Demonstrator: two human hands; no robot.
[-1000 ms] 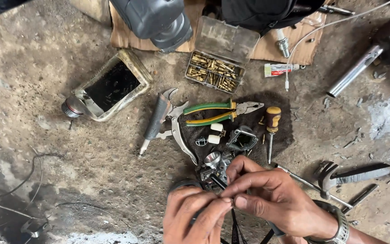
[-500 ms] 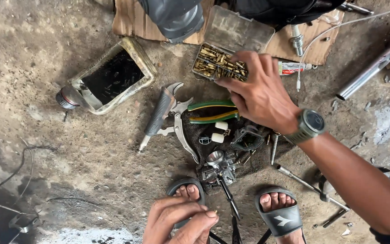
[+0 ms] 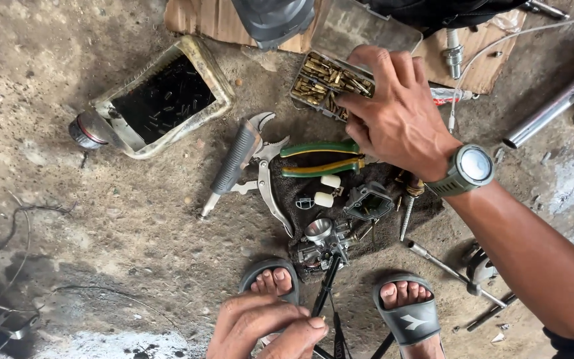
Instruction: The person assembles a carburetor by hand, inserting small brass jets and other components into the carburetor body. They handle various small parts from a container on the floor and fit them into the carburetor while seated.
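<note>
Down by the person's toes, the left hand [image 3: 267, 327] is curled up, with its fingertips pressed together near a thin black rod [image 3: 325, 287]. I cannot tell if it pinches anything small. Two feet in dark sandals [image 3: 412, 320] stand on the dirt floor [image 3: 101, 233] just behind it. Between the feet and a bit farther on sits a small metal carburetor [image 3: 323, 240] on a dark rag [image 3: 300, 209], with two little white pieces [image 3: 327, 189] beside it. Next come green and yellow pliers [image 3: 320, 158] and grey locking pliers [image 3: 240, 159], lying side by side. Farther out, the right hand [image 3: 393, 113], with a watch [image 3: 468, 169] on its wrist, reaches over a clear box of small brass parts [image 3: 323, 83]. Its fingers are bent down and touch the brass bits in the box. To the left of that lies a cut-open oil can [image 3: 161, 100] with dark liquid and small parts inside.
</note>
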